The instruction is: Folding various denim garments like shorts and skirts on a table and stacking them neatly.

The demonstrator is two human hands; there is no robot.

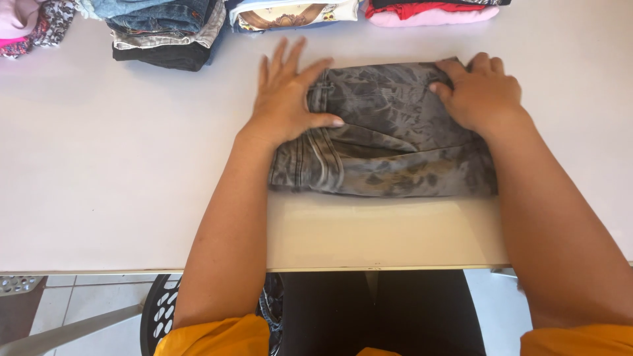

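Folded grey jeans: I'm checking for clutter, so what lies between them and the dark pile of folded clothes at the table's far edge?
Only bare white table separates the grey jeans from the dark pile, as the head view shows.

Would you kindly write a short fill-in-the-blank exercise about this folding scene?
1. Both hands press on folded grey patterned ___ lying on the white table.
2. The left hand lies flat with its fingers ___.
3. The right hand rests on the garment's far ___ corner.

Missing words: jeans; spread; right
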